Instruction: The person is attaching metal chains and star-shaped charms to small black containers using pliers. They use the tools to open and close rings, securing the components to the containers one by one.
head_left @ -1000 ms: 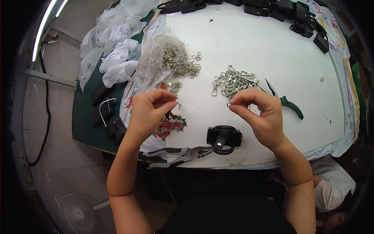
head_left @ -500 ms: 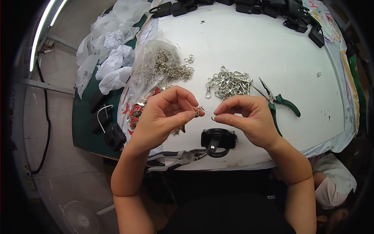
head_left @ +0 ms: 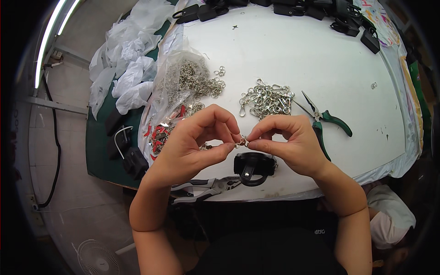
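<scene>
In front of me my left hand [head_left: 197, 142] pinches a small metal piece with a ring at its end. Part of that piece is hidden behind the fingers, so its full shape cannot be made out. Between thumb and forefinger my right hand [head_left: 288, 140] grips a small metal ring [head_left: 246, 142], brought up against the left hand's piece. Just below my fingertips, a small black case [head_left: 255, 166] with a strap loop lies on the white tabletop. Beyond my hands is a pile of silver swivel clasps [head_left: 270, 101].
Green-handled needle-nose pliers [head_left: 337, 123] lie open at right; grey pliers [head_left: 201, 190] rest at the near edge. At left are a clear bag of metal rings [head_left: 192, 75] and red-and-metal pieces [head_left: 159, 140]. Black cases [head_left: 346, 26] line the far edge.
My hands have come together. The ring in my right fingers, apart from the left hand's metal piece before, now meets it.
</scene>
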`<state>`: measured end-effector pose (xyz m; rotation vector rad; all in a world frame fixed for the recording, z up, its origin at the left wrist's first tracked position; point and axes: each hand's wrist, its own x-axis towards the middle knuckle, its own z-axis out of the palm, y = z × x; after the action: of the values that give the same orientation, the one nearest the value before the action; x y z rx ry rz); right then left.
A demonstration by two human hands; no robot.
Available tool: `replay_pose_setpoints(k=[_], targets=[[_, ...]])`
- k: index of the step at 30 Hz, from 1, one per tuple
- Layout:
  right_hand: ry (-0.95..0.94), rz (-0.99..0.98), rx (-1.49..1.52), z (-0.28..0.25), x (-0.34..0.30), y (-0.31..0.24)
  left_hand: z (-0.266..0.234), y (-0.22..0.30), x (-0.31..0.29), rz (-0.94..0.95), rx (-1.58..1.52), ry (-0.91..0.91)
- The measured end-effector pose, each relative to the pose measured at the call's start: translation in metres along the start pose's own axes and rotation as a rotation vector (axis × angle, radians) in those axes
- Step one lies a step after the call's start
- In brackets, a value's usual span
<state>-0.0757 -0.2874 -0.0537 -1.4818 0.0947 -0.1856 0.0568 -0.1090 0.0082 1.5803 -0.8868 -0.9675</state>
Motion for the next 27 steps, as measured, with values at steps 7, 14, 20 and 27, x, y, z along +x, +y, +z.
replay_pose_setpoints(k=[7, 14, 20, 27], targets=[[0.066, -0.134, 0.087, 0.005, -0.001, 0.004, 0.002, -0.002, -0.001, -0.027, -0.030, -0.002], [0.025, -0.144, 0.229, 0.000, 0.000, 0.009, 0.010, -0.013, 0.004, -0.104, -0.218, -0.077], [-0.003, -0.008, 0.522, 0.001, -0.001, 0.004, 0.015, -0.014, 0.003, -0.063, -0.250, -0.038], [-0.079, -0.085, 0.696, -0.003, 0.003, 0.007, 0.015, -0.019, -0.006, 0.181, 0.272, 0.017]])
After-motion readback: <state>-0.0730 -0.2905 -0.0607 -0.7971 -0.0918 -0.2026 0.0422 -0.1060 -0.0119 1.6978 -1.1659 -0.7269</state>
